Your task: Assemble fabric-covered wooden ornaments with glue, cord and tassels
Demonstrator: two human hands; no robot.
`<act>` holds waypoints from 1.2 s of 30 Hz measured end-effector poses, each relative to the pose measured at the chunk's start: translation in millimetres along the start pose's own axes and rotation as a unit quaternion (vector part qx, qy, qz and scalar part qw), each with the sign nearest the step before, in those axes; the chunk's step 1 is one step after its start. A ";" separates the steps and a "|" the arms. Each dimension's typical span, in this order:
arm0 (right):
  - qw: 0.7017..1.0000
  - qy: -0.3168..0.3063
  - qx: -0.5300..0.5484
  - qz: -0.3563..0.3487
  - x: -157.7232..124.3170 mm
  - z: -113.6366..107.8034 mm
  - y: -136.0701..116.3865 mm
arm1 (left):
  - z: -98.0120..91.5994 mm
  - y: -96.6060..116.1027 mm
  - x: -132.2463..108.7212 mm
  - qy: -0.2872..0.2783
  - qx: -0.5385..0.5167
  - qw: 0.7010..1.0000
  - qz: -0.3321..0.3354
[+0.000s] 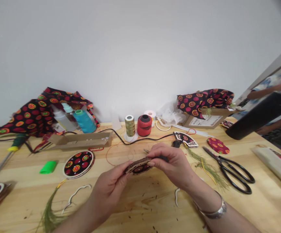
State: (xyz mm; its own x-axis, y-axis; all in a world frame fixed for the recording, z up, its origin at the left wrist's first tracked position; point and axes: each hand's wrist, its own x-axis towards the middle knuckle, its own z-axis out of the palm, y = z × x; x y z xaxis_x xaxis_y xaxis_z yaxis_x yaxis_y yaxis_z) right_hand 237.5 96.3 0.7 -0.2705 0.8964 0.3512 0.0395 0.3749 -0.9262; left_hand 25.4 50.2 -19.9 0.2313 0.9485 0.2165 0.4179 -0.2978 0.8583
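Both hands are on one little patterned piece (138, 167), a layered card-and-fabric thing in black with red and orange dots, held just above the wooden table (133, 207). The left hand (108, 189) is nearly closed, pinching one end between thumb and fingers. The right hand (171, 165) pinches the other end, with its fingers curled over the top (something dark is tucked under them, can't tell what). There's a silver bangle (214, 208) on the right wrist.

To the right lie black-handled scissors (230, 170) with a wispy bunch of green fibers (207, 170) right beside them. Farther up are a fan-shaped cutout (185, 139) and a red oval patch (217, 145). To the left are a round hoop (78, 164) covered in matching fabric, a green scrap (48, 167) and a screwdriver (11, 155).

Along the back are an olive spool (130, 126), a red spool (144, 125), a blue bottle (84, 121), a black cord (130, 140) and a cardboard box (204, 118). A co-worker's arm (271, 92) shows at the far right, well apart from all this.
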 end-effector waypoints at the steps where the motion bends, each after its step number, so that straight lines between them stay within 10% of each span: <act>1: 1.000 -0.002 0.000 0.001 0.1 -0.1 0.3 | 0.0 -0.7 0.0 -0.004 0.002 1.000 -0.002; 36: 0.993 -0.017 -0.077 0.082 -2.4 0.9 2.3 | -0.8 1.8 -0.2 -0.068 -0.066 0.993 -0.072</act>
State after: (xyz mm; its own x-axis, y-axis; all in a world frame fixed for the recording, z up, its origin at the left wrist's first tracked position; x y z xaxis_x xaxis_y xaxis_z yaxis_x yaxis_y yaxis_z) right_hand 237.4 94.8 -2.4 -0.2806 0.9408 0.1902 0.2322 0.2588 -0.9376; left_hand 25.5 49.6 -18.0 0.2984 0.9540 0.0294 0.3386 -0.1346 0.9313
